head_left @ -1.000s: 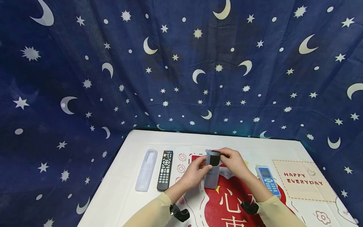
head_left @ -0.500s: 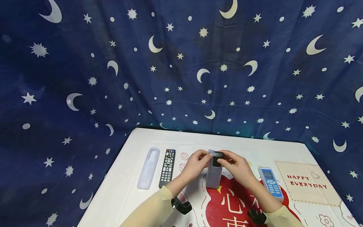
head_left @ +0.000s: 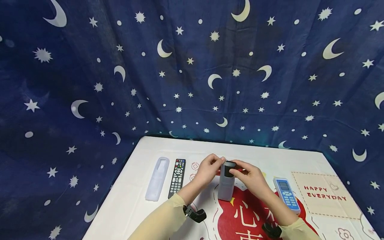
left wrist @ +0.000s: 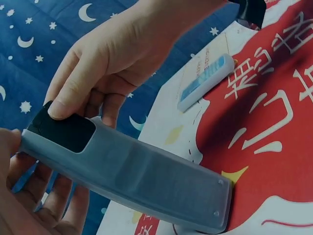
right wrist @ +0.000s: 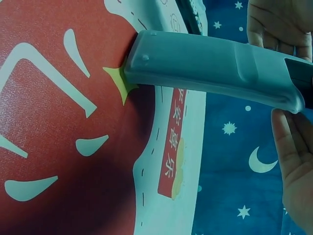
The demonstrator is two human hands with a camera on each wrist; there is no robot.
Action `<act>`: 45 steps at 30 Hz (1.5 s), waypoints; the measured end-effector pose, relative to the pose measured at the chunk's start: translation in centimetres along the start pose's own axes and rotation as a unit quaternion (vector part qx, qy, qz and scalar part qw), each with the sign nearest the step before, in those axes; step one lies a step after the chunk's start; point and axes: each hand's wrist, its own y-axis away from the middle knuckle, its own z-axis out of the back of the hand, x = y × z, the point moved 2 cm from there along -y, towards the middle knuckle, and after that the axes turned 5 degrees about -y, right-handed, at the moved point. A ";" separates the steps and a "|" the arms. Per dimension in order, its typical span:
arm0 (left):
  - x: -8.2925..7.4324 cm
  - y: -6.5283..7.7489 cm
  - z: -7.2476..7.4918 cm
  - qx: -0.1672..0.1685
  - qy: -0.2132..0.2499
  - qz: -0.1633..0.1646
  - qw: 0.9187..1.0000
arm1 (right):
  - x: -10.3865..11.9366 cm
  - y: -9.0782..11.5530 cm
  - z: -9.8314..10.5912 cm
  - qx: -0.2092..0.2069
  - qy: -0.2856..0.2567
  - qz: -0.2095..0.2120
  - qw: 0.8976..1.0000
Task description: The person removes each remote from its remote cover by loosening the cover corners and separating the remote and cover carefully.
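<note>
A black remote control [left wrist: 68,128] sits inside a translucent silicone remote cover [head_left: 226,187]; its dark end shows through the cover's opening. The cover stands with its lower end on the table, its upper end tilted. My left hand [head_left: 209,169] pinches the cover's upper edge with thumb and fingertips. In the left wrist view, the cover [left wrist: 156,171] has its other fingers behind it. My right hand [head_left: 251,175] grips the remote's dark end, thumb in front and fingers behind. In the right wrist view, the fingers of my right hand [right wrist: 296,156] lie partly outside the frame.
Left on the table [head_left: 136,173] lie another translucent remote cover [head_left: 157,179] and a black remote with many buttons [head_left: 177,176]. A blue-and-white remote [head_left: 287,195] lies to the right, near my right forearm. A starry blue curtain [head_left: 192,83] hangs behind the table.
My right thumb has come round onto the remote's dark end. My left hand has shifted from the cover's side up to its top edge. The remote and cover stay nearly in place.
</note>
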 end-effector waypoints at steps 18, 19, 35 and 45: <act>5.7 -0.2 -0.2 0.035 -0.082 0.114 0.990 | 0.7 -0.4 -0.2 0.021 -0.016 -0.013 1.000; 5.9 -0.1 -0.2 0.040 -0.094 0.113 0.988 | 0.8 -0.6 -0.2 0.024 -0.020 -0.014 0.999; 3.9 1.2 2.1 -0.049 -0.289 -0.079 0.953 | 1.2 -3.9 0.9 0.068 0.066 -0.042 0.995; 2.7 2.0 -0.5 -0.057 -0.425 -0.297 0.853 | 2.0 -5.5 0.4 0.041 0.141 -0.045 0.988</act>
